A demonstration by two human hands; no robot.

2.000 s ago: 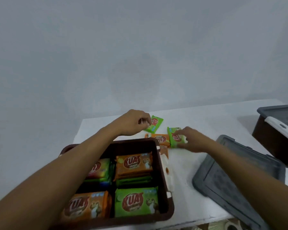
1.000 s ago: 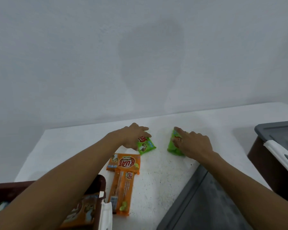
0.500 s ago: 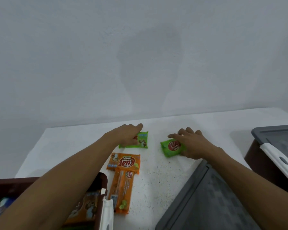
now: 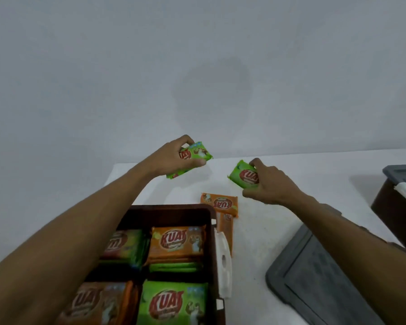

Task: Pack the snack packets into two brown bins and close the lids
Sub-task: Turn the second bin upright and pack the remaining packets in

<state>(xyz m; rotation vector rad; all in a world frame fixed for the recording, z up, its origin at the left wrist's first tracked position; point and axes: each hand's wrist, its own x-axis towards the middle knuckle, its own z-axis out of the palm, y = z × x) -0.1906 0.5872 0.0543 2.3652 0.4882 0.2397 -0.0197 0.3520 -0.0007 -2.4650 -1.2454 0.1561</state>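
Note:
My left hand (image 4: 174, 158) grips a green snack packet (image 4: 197, 156), lifted above the white table's far edge. A second green packet (image 4: 243, 177) is pinched in my right hand (image 4: 270, 184), also held off the table. Two orange packets (image 4: 220, 204) lie on the table beside the open brown bin (image 4: 211, 221) at lower left. Inside that bin are stacks of orange and green packets (image 4: 177, 242). At the right edge stands the second brown bin (image 4: 394, 207) with a grey lid on it.
A loose grey lid (image 4: 314, 277) lies flat on the white table (image 4: 267, 231) at lower right, under my right forearm. The open bin has a white latch (image 4: 223, 261) on its right side. A plain wall rises behind the table.
Both hands have lifted their green packets off the table and drawn them back toward the open bin. The view has tilted down, showing the bin's inside again.

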